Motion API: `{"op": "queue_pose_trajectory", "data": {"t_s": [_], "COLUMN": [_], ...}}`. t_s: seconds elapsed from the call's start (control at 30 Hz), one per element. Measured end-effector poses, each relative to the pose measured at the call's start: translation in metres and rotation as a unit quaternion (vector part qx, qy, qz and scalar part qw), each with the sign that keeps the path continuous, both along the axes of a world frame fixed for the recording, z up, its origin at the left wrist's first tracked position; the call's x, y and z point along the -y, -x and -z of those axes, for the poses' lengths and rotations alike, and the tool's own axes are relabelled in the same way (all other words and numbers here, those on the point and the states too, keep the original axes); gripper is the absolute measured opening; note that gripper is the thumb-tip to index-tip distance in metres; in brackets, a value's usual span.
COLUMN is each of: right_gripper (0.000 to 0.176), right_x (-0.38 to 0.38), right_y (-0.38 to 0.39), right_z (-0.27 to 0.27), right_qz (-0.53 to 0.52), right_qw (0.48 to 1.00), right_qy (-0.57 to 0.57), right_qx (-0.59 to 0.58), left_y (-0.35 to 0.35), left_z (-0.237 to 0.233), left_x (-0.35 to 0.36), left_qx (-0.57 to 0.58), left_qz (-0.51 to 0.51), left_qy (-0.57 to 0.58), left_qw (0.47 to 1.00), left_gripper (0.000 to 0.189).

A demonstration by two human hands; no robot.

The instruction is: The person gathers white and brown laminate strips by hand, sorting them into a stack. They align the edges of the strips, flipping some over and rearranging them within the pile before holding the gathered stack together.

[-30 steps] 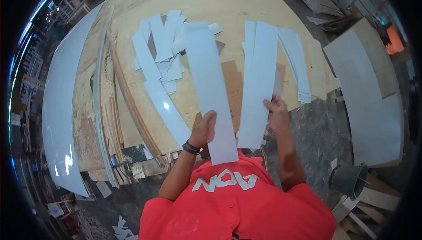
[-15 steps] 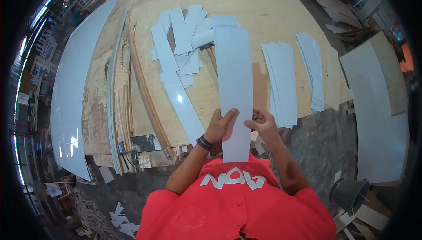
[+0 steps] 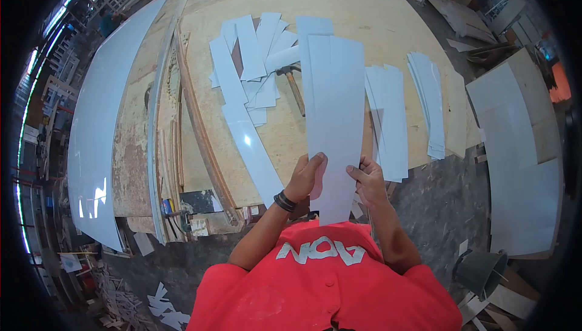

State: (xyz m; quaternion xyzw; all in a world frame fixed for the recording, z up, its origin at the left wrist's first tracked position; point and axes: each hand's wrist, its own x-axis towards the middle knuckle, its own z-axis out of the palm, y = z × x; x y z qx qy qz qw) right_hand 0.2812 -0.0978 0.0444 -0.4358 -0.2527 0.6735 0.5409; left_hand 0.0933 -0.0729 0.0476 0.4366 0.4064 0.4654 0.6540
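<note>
A few long white laminate strips (image 3: 336,106), overlapping and slightly fanned, are held upright in front of my chest. My left hand (image 3: 306,176) wraps the lower left edge, thumb on the front face. At the lower right edge my right hand (image 3: 368,179) pinches the strips between thumb and fingers. Behind them, to the left, a hammer (image 3: 294,88) lies on the plywood table (image 3: 273,149). A loose heap of white strips (image 3: 250,46) is farther left, with one long strip (image 3: 251,149) reaching toward my left wrist.
Two fanned stacks of strips, a wider stack (image 3: 391,119) and a narrower stack (image 3: 428,100), lie on the right of the table. Wooden bars (image 3: 200,125) and a large white sheet (image 3: 115,119) occupy the left. A dark bucket (image 3: 482,270) stands on the floor at right.
The held strips have shifted right and fanned apart, so more than one edge shows. My right hand has moved slightly down and now grips their right edge.
</note>
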Motion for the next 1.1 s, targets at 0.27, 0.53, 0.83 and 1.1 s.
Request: {"op": "queue_pose_trajectory", "data": {"t_s": [0.27,0.53,0.83,1.1], "right_gripper": [0.023,0.049,0.051,0.043], "right_x": [-0.002,-0.008,0.003,0.013], "right_y": [-0.007,-0.03,-0.204,-0.202], "right_z": [0.004,0.042,0.161,0.164], "right_qz": [-0.008,-0.084,0.208,0.251], "right_qw": [0.999,0.925,0.729,0.866], "right_qy": [0.0,-0.102,0.197,0.146], "right_qx": [0.035,0.357,0.621,0.408], "left_y": [-0.002,-0.011,-0.063,-0.197], "left_z": [0.001,0.013,0.053,0.093], "left_x": [-0.003,-0.003,-0.043,-0.096], "left_qx": [-0.044,-0.039,-0.119,-0.187], "left_qz": [0.039,0.014,0.021,0.067], "left_qy": [-0.018,0.051,-0.083,-0.028], "left_qw": [0.998,0.998,0.989,0.98], "left_gripper": [0.034,0.027,0.041,0.057]}}
